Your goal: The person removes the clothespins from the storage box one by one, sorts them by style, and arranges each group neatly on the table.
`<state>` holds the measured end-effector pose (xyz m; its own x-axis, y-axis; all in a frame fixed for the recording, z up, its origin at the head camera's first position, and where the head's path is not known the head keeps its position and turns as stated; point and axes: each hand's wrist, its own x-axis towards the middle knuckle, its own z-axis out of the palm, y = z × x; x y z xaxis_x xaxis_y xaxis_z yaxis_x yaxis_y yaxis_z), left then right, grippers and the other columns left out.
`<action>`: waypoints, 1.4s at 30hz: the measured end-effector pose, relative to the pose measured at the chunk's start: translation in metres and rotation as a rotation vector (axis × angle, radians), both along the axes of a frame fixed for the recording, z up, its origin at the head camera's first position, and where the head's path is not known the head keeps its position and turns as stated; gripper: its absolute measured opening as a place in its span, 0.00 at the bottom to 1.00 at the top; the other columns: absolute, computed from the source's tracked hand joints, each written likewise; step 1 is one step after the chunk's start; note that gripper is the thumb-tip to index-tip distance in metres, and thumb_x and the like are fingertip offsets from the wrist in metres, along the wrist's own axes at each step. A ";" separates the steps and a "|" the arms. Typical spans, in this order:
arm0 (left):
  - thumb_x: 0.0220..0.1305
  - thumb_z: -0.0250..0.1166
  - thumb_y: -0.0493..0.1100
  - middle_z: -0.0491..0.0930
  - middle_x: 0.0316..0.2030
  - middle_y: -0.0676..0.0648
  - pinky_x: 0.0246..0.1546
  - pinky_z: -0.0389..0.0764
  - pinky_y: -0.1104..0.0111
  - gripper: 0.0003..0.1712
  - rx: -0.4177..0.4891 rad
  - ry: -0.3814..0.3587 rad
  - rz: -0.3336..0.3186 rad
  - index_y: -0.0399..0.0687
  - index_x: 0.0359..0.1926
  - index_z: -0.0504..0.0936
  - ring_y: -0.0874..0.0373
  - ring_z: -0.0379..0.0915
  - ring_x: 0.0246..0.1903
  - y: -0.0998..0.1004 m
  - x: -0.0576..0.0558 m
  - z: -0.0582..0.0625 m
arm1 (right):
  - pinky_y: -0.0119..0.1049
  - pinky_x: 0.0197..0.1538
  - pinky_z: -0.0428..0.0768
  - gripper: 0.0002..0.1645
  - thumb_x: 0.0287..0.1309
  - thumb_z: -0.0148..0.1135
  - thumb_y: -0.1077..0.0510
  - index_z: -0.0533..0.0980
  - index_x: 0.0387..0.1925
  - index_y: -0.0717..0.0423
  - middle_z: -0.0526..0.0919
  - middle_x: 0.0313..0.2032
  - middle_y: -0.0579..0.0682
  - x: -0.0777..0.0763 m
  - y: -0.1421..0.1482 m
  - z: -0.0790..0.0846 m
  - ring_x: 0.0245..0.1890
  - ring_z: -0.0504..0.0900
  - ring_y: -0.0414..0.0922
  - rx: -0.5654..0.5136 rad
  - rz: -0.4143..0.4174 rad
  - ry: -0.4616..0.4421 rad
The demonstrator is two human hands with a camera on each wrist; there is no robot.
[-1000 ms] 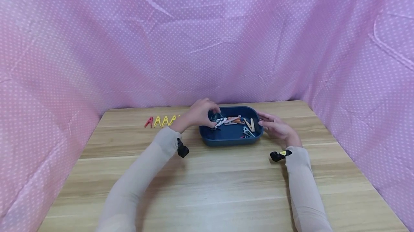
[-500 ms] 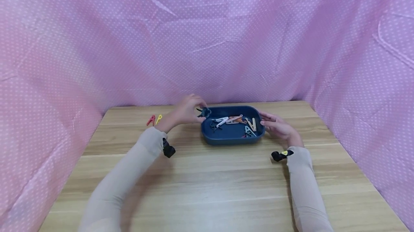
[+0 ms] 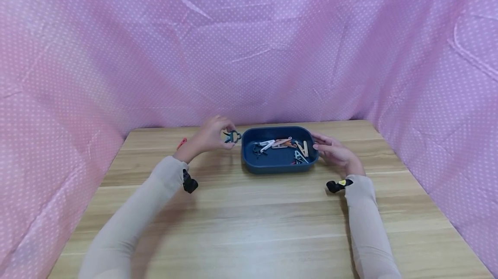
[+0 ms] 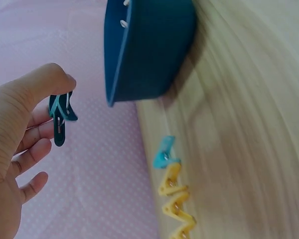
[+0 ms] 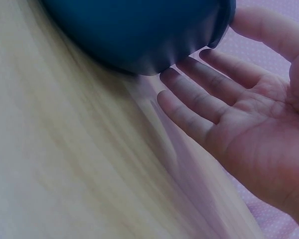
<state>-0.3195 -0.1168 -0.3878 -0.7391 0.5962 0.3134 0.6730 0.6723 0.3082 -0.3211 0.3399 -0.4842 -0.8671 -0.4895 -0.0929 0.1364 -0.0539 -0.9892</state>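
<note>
My left hand (image 3: 210,135) pinches a dark green clothespin (image 3: 233,136) between thumb and fingers, just left of a dark blue box (image 3: 280,169). In the left wrist view, this clothespin (image 4: 60,134) hangs below the thumb, the other fingers spread apart. My right hand (image 3: 334,151) is at the box's right end. In the right wrist view its fingers (image 5: 194,104) reach straight toward the outer wall, the thumb at the rim. Inside the box lie several clothespins: white (image 3: 266,145), orange, pink, beige (image 3: 305,149), light blue (image 3: 299,157) and a dark one.
On the table left of the box, a row of clothespins holds a light blue one (image 4: 164,153) and several yellow ones (image 4: 178,206). A red one (image 3: 181,142) shows beside my left wrist. Pink dotted cloth (image 3: 249,54) stands behind the wooden table (image 3: 256,218).
My left hand has lifted the dark green clothespin out of the box and carried it left past the rim, covering more of the row. The right hand stays at the box's end.
</note>
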 end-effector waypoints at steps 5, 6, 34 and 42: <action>0.48 0.81 0.51 0.84 0.39 0.46 0.50 0.73 0.55 0.24 -0.007 -0.022 0.050 0.43 0.42 0.85 0.50 0.73 0.45 -0.009 0.002 -0.010 | 0.25 0.63 0.73 0.41 0.73 0.48 0.69 0.43 0.79 0.69 0.63 0.71 0.49 0.000 0.003 -0.001 0.63 0.74 0.31 -0.007 0.000 0.001; 0.49 0.81 0.53 0.84 0.40 0.46 0.51 0.73 0.54 0.24 -0.023 -0.026 0.069 0.44 0.42 0.85 0.50 0.72 0.46 -0.011 0.003 -0.012 | 0.25 0.63 0.73 0.40 0.73 0.48 0.69 0.43 0.79 0.68 0.65 0.71 0.47 0.000 0.003 -0.001 0.63 0.75 0.31 -0.011 -0.001 0.001; 0.53 0.77 0.61 0.80 0.41 0.50 0.63 0.63 0.47 0.24 -0.079 -0.136 0.285 0.49 0.38 0.81 0.48 0.70 0.50 -0.018 0.005 -0.073 | 0.25 0.62 0.74 0.41 0.73 0.49 0.69 0.43 0.79 0.68 0.68 0.66 0.42 -0.001 0.001 -0.003 0.61 0.76 0.32 -0.007 0.011 0.001; 0.53 0.76 0.63 0.81 0.43 0.47 0.62 0.64 0.47 0.26 -0.118 -0.111 0.326 0.49 0.36 0.81 0.48 0.69 0.49 -0.015 0.003 -0.075 | 0.25 0.64 0.73 0.41 0.73 0.48 0.69 0.43 0.79 0.67 0.50 0.78 0.61 0.000 0.000 0.000 0.63 0.74 0.32 0.007 0.003 0.003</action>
<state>-0.3162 -0.1321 -0.4625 -0.9220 0.3509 0.1638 0.3843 0.8813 0.2751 -0.3209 0.3395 -0.4844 -0.8658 -0.4916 -0.0933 0.1333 -0.0468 -0.9900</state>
